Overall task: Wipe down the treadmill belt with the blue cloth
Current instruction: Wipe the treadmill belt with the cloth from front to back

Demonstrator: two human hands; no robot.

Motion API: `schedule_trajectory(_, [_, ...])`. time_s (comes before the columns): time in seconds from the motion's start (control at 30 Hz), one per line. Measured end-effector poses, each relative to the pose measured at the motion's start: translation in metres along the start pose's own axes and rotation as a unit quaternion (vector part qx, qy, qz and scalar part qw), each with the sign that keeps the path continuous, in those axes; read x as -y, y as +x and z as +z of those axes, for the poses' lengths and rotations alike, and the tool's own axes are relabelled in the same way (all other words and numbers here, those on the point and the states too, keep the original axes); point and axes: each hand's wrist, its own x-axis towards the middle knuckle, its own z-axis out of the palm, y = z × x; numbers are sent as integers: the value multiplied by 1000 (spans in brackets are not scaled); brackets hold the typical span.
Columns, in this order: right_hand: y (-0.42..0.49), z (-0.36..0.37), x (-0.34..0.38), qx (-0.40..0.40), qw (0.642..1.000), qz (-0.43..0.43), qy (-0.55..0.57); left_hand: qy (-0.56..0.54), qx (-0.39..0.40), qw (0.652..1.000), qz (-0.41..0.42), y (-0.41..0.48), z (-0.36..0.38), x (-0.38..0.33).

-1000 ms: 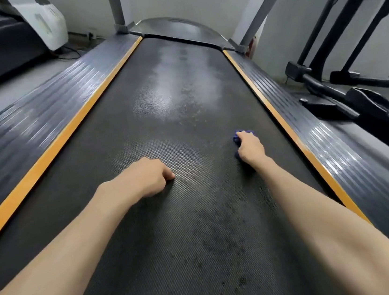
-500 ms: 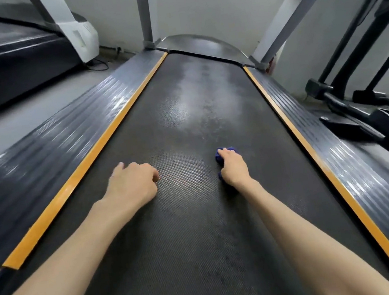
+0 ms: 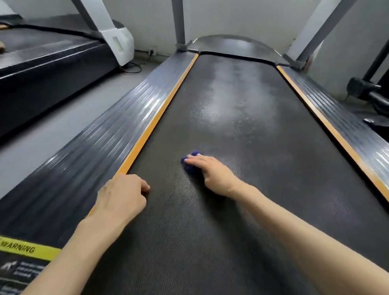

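- Right hand (image 3: 212,172) lies on the small bunched blue cloth (image 3: 190,166), fingers laid almost straight over it and pressing it flat to the surface; thumb hidden, so no wrap-round grasp can be confirmed
- Cloth sits on the black textured treadmill belt (image 3: 277,174), about mid-length, left of the centre line, between the two edges and touching neither
- Left hand (image 3: 121,198) is clenched, fingers curled under, holding nothing; it rests on the belt just beside the left orange edge strip (image 3: 158,117), likely as a prop for body weight
- Pale, damp-looking sheen (image 3: 239,97) covers the far stretch of belt ahead of the cloth; the near stretch under the forearms reads matte and dark
- Judgement: wiping is under way, mid-task; which zone is finished cannot be settled from surface look alone
- Probably left: the far stretch up to the curved grey front cover (image 3: 232,44), and the band along the right orange edge strip (image 3: 333,130), which is well apart from the cloth
- The ribbed grey side rail (image 3: 86,150) with its yellow warning label (image 3: 17,247) lies outside the task
- A neighbouring black treadmill (image 3: 32,74) stands to the left
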Motion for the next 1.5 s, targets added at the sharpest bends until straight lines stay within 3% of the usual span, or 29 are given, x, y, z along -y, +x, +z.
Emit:
schedule_trajectory(0.07, [-14, 14, 29, 40, 991, -126, 27, 57, -1, 997, 45, -7, 3, -4])
schedule_trajectory(0.13, [-1, 8, 21, 59, 987, -148, 36, 70, -5, 996, 57, -11, 5, -4])
schedule_trajectory(0.27, [55, -6, -22, -5, 996, 92, 1, 36, 12, 998, 50, -14, 2, 0])
schedule_trajectory(0.33, [55, 0, -4, -21, 994, 106, -18, 43, 16, 997, 65, -15, 0, 3])
schedule_trajectory(0.47, [12, 14, 46, 35, 992, -119, 15, 48, 37, 994, 94, -14, -1, 12])
schedule_trajectory(0.53, [13, 7, 45, 93, 980, -174, 19, 43, 61, 993, 95, -15, -4, 16])
schedule_trajectory(0.6, [36, 6, 31, 78, 991, -106, 34, 18, 78, 992, 101, -18, -8, 18])
schedule_trajectory(0.7, [63, 17, 28, -28, 996, 80, -33, -28, 88, 991, 101, -25, -14, 18])
schedule_trajectory(0.73, [61, 21, 37, -46, 995, 75, -46, -43, 89, 991, 90, -27, -16, 21])
schedule_trajectory(0.8, [40, 29, 61, -33, 999, -15, -22, -62, 80, 993, 60, -32, -18, 26])
schedule_trajectory(0.93, [6, 21, 64, 65, 977, -200, 29, -57, 52, 997, 9, -40, -25, 27])
schedule_trajectory(1.0, [26, 17, 51, 91, 980, -173, 23, -57, 55, 997, 2, -44, -28, 27])
schedule_trajectory(1.1, [54, 24, 41, 13, 1000, 20, 7, -68, 74, 995, 6, -46, -26, 29])
schedule_trajectory(1.13, [55, 27, 48, -8, 999, 35, -11, -66, 77, 995, 3, -47, -24, 31])
schedule_trajectory(1.23, [20, 33, 73, 8, 998, -67, 8, -60, 65, 996, -2, -46, -20, 33])
schedule_trajectory(1.37, [-47, 22, 82, 67, 967, -240, 61, -41, 74, 996, 10, -47, -20, 31])
schedule_trajectory(1.43, [-38, 17, 74, 92, 965, -242, 48, -47, 80, 996, 20, -47, -22, 31])
schedule_trajectory(1.5, [-9, 19, 65, 82, 986, -141, 29, -65, 87, 994, 22, -47, -24, 34])
